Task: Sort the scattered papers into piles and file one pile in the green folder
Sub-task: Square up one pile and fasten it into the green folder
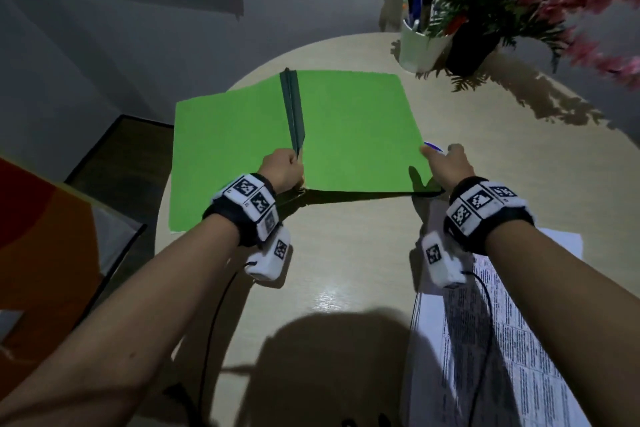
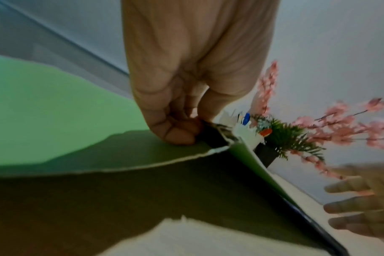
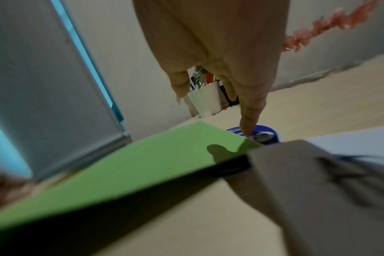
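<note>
The green folder (image 1: pixel 346 128) lies spread open on the bench (image 1: pixel 346 270), its near spine end pinched in the grip of the left hand (image 1: pixel 282 170), while the right hand (image 1: pixel 448 166) is held with fingers extended, one fingertip on a blue object (image 3: pixel 261 134) at the folder's right edge. A pile of printed papers (image 1: pixel 502 340) rests near the right forearm, outside the folder. Sorting is judged largely done; filing is judged still outstanding.

One green folder (image 1: pixel 346 128) lies open on the round table (image 1: pixel 346 270), with two hands at its near edge. Behind the folder stand one white pen cup (image 1: pixel 419 45) and one potted plant (image 1: pixel 474 42); one stack of printed papers (image 1: pixel 502 340) lies nearer than the folder.
</note>
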A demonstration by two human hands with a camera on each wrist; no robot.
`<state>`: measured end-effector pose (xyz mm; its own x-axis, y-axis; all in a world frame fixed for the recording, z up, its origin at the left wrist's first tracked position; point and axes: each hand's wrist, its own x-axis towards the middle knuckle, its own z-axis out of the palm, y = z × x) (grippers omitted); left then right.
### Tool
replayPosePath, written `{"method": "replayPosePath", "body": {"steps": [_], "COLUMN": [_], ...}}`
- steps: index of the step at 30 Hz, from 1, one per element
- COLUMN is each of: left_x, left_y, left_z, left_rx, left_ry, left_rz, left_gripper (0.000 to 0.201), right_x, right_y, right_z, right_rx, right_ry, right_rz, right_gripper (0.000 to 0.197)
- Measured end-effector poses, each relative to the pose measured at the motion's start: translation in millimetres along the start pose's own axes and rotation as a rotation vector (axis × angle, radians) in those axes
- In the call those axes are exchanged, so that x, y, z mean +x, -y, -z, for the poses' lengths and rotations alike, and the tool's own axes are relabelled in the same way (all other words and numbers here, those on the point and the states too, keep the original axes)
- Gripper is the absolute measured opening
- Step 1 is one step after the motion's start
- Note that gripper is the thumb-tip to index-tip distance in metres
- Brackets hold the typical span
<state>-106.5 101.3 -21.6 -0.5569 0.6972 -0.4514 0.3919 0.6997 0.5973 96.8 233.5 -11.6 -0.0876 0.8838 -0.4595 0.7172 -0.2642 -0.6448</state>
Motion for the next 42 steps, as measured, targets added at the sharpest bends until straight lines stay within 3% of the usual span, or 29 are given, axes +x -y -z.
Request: {"method": "replayPosePath", "body": {"steps": [3,6,9,11,14,16,17,18,20,23,25,29,32,36,40,42], "left_x": [-20,-45,-66,-76,-86,-92,-95,-99,-107,-118,-120,-116,-121,-125,-139,-150], "left_y": [12,28,40,46,56,66,71,76,87,97,103,108,107,112,123,130], "left_z": [25,45,67,81,93,91,85,78,61,33,19,5,-6,-15,-12,-15], "left_rx": [-0.080,-0.181,-0.357,-0.418,-0.331,-0.201,-0.122,-0.035,0.156,0.414,0.460,0.393,0.409,0.397,0.411,0.498], "left_ry": [0.029,0.072,0.104,0.126,0.119,0.129,0.144,0.161,0.191,0.278,0.318,0.133,0.018,0.025,0.201,0.252], "left_rz": [-0.034,-0.028,-0.013,-0.020,-0.028,-0.014,-0.005,0.004,0.009,0.034,0.073,0.110,0.040,-0.056,-0.100,-0.088], "left_gripper": [0.034,0.034,0.034,0.034,0.034,0.034,0.034,0.033,0.032,0.015,0.012,0.026,0.016,0.044,0.080,0.083], "right_x": [-2,-11,-28,-43,-50,-64,-74,-85,-107,-140,-158,-187,-200,-217,-222,-222], "right_y": [17,13,3,-2,-17,-22,-24,-31,-50,-85,-103,-123,-125,-124,-131,-136], "right_z": [-6,-17,-31,-40,-48,-45,-40,-36,-32,-38,-44,-51,-59,-81,-97,-100], "right_rx": [0.223,0.191,0.141,0.240,0.421,0.461,0.478,0.477,0.371,0.231,0.186,0.161,0.107,-0.125,-0.414,-0.499], "right_ry": [0.030,0.117,0.186,0.265,0.261,0.216,0.190,0.153,0.088,0.061,0.063,0.067,-0.004,-0.102,-0.063,-0.024], "right_rz": [-0.117,-0.153,-0.170,-0.178,-0.153,-0.084,-0.047,-0.019,0.043,0.068,0.041,0.005,0.001,0.101,0.133,0.135], "right_gripper": [0.076,0.065,0.074,0.078,0.057,0.019,0.010,0.014,0.011,0.034,0.043,0.051,0.050,0.064,0.070,0.068]}}
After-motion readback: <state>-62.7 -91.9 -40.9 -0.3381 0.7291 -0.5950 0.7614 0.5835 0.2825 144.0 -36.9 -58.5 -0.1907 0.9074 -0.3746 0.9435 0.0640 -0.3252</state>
